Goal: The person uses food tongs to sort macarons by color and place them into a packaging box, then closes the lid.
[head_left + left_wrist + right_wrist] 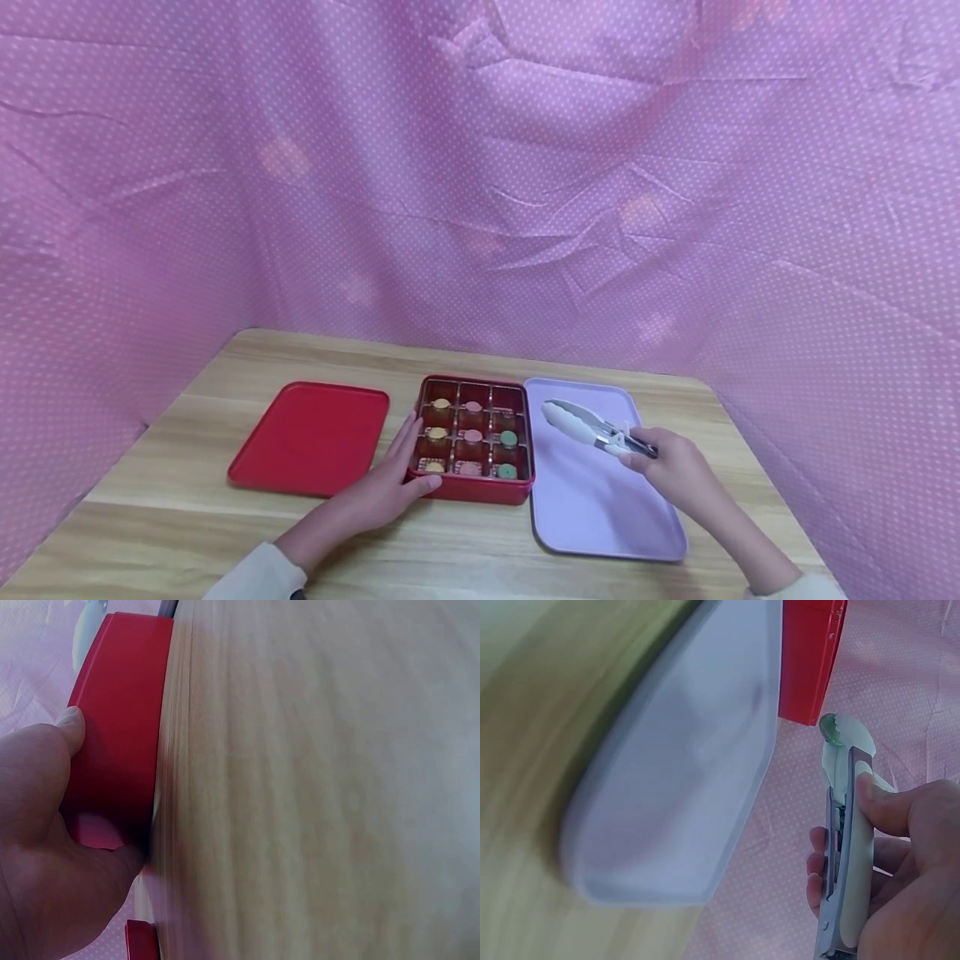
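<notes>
A red tin box (480,490) has a clear divider with small compartments. Round scalloped pieces sit inside: yellow ones (437,433) on the left, pink ones (472,436) in the middle, green ones (508,438) on the right. Against its left side and front corner rests my left hand (384,492), fingers extended, thumb along the front. My right hand (671,467) grips a pair of tongs (581,423) with pale scoop-shaped tips, above the lilac tray (600,517). A green round piece (829,729) shows between the tong tips in the right wrist view.
A red lid (311,437) lies flat on the wooden table (450,558), left of the box. The lilac tray lies against the box's right side. Pink dotted cloth (480,208) surrounds the table at the back and both sides.
</notes>
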The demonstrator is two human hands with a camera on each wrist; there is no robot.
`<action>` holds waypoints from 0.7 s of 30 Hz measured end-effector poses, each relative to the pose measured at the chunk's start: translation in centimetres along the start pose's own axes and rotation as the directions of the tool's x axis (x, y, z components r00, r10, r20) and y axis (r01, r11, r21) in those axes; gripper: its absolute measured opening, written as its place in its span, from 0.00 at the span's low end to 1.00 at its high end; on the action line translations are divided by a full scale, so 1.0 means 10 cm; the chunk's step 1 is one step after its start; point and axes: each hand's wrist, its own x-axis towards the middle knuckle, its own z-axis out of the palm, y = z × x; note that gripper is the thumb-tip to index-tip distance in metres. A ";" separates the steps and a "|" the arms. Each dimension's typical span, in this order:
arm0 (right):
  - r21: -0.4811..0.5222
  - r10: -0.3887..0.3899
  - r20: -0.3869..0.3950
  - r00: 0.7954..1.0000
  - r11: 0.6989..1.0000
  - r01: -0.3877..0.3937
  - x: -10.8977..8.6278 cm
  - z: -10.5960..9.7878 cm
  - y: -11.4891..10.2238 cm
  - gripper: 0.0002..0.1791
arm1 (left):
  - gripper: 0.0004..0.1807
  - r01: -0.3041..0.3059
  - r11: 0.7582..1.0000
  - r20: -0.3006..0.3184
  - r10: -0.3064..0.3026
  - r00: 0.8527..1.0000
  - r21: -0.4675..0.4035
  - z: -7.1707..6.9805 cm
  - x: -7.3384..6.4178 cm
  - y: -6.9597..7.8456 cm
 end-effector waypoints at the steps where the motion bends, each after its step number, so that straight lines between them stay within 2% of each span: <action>1: 0.001 -0.004 -0.002 1.000 1.000 0.004 0.03 0.01 -0.02 0.27 | 0.54 0.000 1.000 0.001 0.000 1.000 -0.001 0.00 0.00 0.00; 12: 0.007 -0.051 -0.008 0.999 0.999 0.051 0.31 0.20 -0.20 0.24 | 0.54 -0.005 1.000 0.001 0.005 1.000 0.002 0.00 0.00 -0.02; 21: 0.072 -0.058 0.021 0.998 0.996 0.057 0.50 0.38 -0.28 0.22 | 0.54 -0.004 1.000 -0.001 0.004 1.000 -0.006 0.00 -0.01 -0.01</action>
